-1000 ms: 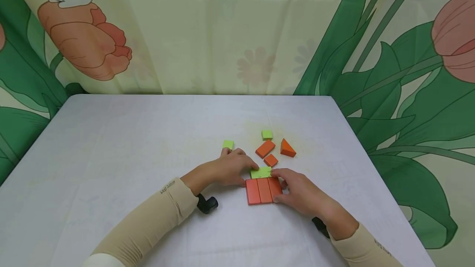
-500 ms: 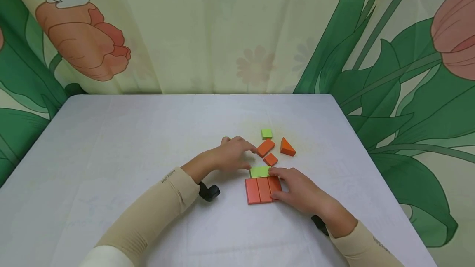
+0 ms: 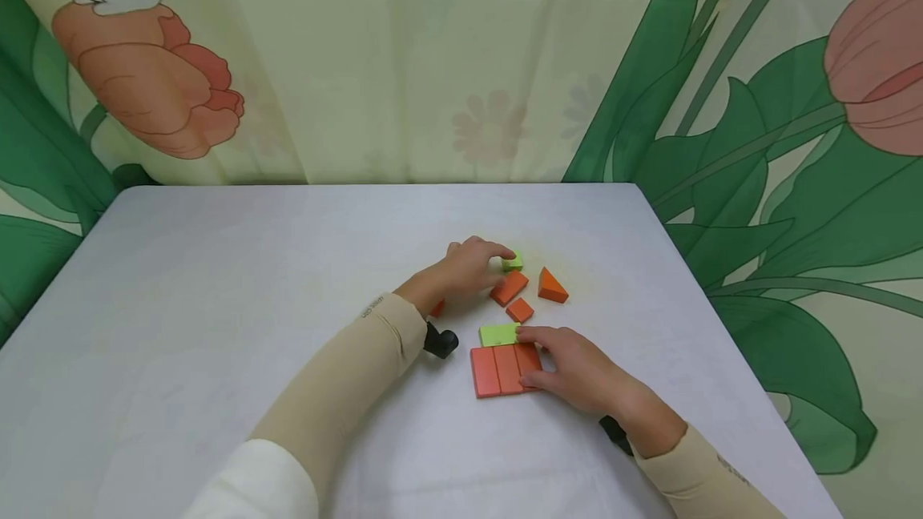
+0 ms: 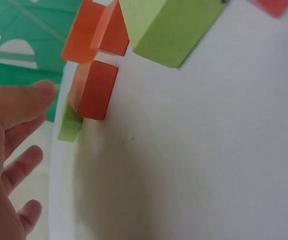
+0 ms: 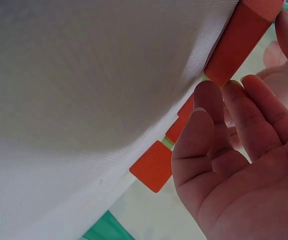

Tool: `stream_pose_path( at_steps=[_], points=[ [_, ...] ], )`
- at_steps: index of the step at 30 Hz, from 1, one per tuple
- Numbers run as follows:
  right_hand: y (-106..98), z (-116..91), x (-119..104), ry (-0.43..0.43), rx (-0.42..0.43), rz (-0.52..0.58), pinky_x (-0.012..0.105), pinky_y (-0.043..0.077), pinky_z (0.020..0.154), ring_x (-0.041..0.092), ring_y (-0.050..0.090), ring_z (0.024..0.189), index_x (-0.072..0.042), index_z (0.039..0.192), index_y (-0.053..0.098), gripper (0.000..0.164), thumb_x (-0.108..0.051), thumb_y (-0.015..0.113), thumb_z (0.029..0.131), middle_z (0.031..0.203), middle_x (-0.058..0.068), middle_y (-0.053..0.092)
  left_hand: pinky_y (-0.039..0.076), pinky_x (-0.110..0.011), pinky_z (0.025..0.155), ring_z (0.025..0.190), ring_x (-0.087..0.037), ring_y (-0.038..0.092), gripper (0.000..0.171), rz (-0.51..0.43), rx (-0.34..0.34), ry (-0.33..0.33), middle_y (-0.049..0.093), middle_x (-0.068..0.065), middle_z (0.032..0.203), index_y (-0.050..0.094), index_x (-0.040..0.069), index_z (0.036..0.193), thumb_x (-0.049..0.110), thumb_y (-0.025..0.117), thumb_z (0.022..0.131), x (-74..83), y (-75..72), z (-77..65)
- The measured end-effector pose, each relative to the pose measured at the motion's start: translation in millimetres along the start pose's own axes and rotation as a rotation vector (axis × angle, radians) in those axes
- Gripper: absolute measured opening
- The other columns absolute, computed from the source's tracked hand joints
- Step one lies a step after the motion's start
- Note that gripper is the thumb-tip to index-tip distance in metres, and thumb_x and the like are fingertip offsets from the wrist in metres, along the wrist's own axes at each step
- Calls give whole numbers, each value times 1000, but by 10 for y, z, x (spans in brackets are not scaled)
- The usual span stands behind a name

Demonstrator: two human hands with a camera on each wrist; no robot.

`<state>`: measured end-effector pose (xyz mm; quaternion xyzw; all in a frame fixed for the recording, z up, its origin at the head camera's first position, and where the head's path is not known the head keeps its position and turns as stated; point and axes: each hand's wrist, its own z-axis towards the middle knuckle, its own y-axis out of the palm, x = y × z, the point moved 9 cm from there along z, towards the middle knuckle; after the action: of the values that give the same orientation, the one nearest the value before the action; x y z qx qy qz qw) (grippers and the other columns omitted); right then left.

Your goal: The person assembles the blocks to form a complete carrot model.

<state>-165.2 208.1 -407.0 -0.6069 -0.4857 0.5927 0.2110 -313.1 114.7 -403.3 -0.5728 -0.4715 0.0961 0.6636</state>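
In the head view three red blocks (image 3: 485, 373) lie side by side on the table, with a light green block (image 3: 497, 335) against their far edge. My right hand (image 3: 577, 367) stays at their right side. Its index fingertip touches the green block's right end. In the right wrist view, thumb and fingers bracket the end red block (image 5: 241, 42). Farther back, my left hand (image 3: 467, 269) reaches over a small green block (image 3: 514, 263), thumb beside an orange block (image 3: 509, 288). The left wrist view shows its fingers (image 4: 26, 160) apart, holding nothing.
Right of the left hand lie an orange triangular block (image 3: 552, 287) and a small orange block (image 3: 520, 310). A bit of another orange piece (image 3: 437, 308) shows beside the left wrist. White cloth (image 3: 252, 263) covers the table; a printed curtain (image 3: 360, 62) hangs behind.
My left hand has left the green block by the red row and moved away, to the far small green block. The left-hand green cube is now hidden. My right hand keeps its place.
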Motion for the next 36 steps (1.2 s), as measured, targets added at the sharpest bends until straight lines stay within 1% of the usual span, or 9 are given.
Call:
stream_pose_path(
  at_steps=[4,7,10,15,20,24,30,33,36],
  points=[
    [1,11,16,25,-1,-3,44,47,98,19,56,110,-11,140,58,59,-25,79,88,136,1,58,35,-43,96,126,-22,46,41,-2,29,-38,61,3,133,62,23,139,24,64,98,-27,19,127],
    [0,13,18,34,-1,0,43,47,96,18,56,108,-11,140,58,58,-25,79,87,135,1,58,34,-43,98,126,-21,45,41,-6,24,-78,60,3,133,61,24,139,25,65,98,-62,32,181],
    [-3,15,12,34,2,2,43,47,95,18,56,106,-11,140,58,58,-24,79,87,134,0,59,33,-43,99,127,-21,43,41,0,11,-101,60,3,133,60,25,140,26,64,99,-82,26,219],
    [4,17,10,29,2,5,43,47,96,18,57,106,-10,140,58,59,-24,80,87,135,1,58,33,-43,100,128,-21,43,40,16,-13,-113,61,4,134,60,27,140,24,61,100,-71,17,279],
    [6,17,8,26,7,12,43,47,96,18,57,106,-10,140,58,60,-24,80,87,136,1,58,33,-43,100,127,-21,44,39,25,-39,-99,62,5,133,62,26,139,21,60,101,-48,49,314],
    [7,15,4,25,7,16,43,47,95,18,57,105,-10,140,58,60,-24,80,87,136,1,58,33,-41,99,123,-21,45,37,48,-21,-87,64,7,130,64,24,137,20,62,100,-41,55,322],
    [16,23,-3,31,0,15,42,48,94,17,57,103,-10,140,57,60,-24,80,87,136,1,58,36,-39,101,121,-21,47,33,96,4,-68,65,5,127,66,21,133,19,62,100,-63,22,270],
    [13,25,-1,34,1,7,42,48,94,16,57,102,-10,140,57,60,-25,80,87,135,1,58,40,-37,102,121,-21,51,33,105,-2,-55,65,4,127,66,18,132,15,61,100,-94,-7,230],
    [10,22,3,34,4,6,41,48,93,16,56,101,-10,140,57,60,-25,80,87,135,0,58,42,-36,103,123,-21,54,33,93,-23,-46,65,1,128,66,14,132,12,61,99,-137,-24,177]
  ],
)
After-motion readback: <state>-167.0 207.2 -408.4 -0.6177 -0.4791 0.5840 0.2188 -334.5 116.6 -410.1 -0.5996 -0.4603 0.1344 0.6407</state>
